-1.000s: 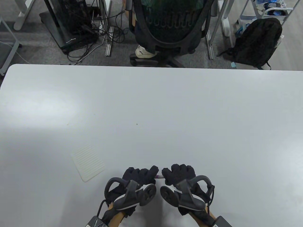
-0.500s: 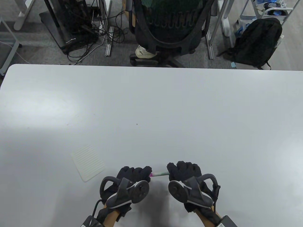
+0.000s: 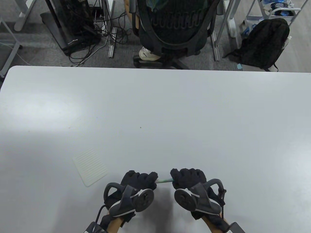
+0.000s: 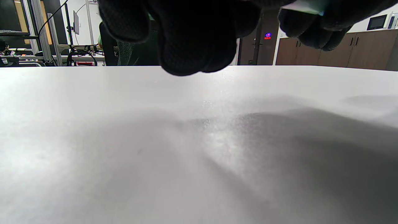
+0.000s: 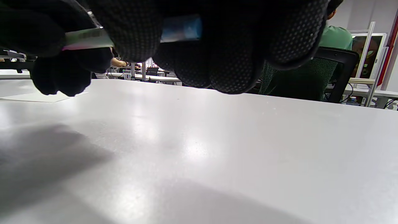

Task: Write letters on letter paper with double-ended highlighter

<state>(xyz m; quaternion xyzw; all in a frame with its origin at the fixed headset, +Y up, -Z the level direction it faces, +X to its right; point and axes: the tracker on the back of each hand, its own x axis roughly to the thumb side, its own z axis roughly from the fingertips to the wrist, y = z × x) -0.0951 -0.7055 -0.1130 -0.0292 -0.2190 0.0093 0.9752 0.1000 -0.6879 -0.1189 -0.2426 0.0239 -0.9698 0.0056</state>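
Note:
A pale green double-ended highlighter [image 3: 165,180] hangs level above the table near its front edge, held between both hands. My left hand [image 3: 140,180] curls round its left end, where a trace of pink shows in the right wrist view. My right hand [image 3: 186,176] grips the other end; a blue section of the highlighter [image 5: 182,29] shows between its fingers [image 5: 217,53]. The left wrist view catches a bit of the barrel [image 4: 306,6] at the top right. The lined letter paper [image 3: 90,167] lies flat to the left of my left hand, untouched.
The white table [image 3: 155,109] stretches wide beyond the hands. Behind its far edge stand an office chair [image 3: 173,31] with a person seated, a black backpack [image 3: 264,43] on the floor, and tangled cables [image 3: 82,31].
The hands drew apart from almost touching, baring the barrel and a pink end by the left hand. Since then the left hand has closed back over the pink end.

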